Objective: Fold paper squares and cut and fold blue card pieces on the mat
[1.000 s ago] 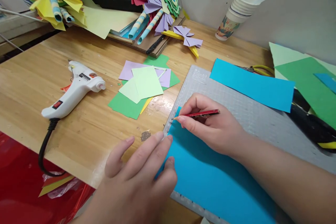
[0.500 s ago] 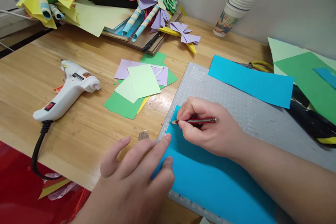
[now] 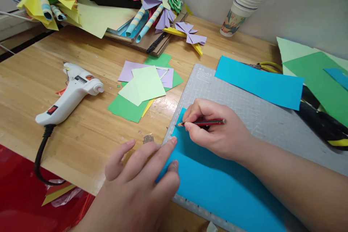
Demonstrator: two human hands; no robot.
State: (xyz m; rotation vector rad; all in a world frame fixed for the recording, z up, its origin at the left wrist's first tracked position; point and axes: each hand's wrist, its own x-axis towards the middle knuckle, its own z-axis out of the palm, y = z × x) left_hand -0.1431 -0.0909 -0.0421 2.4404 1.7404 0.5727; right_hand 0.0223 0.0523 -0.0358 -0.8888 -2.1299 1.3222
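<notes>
A large blue paper sheet (image 3: pixel 217 188) lies on the grey cutting mat (image 3: pixel 201 83). My right hand (image 3: pixel 217 127) pinches a short red and black pencil (image 3: pixel 209 122), its point at the sheet's left edge near the upper left corner. My left hand (image 3: pixel 144 177) rests with fingers spread, index fingertip on the sheet's left edge just below the pencil point. A blue paper strip (image 3: pixel 261 83) lies across the mat's upper part. Part of the large sheet is hidden under my right hand and forearm.
A white glue gun (image 3: pixel 70 92) with a black cord lies left. Loose paper pieces (image 3: pixel 149 83) overlap mid-table. Paper decorations (image 3: pixel 156 3) and stacked paper cups (image 3: pixel 236 16) stand at the back. Pliers (image 3: pixel 269 67) and black-and-yellow handles (image 3: pixel 323 127) lie right, beside green paper (image 3: pixel 318 76).
Both hands keep nearly the same places, with the pencil point still at the sheet's edge. The whole view has shifted very slightly.
</notes>
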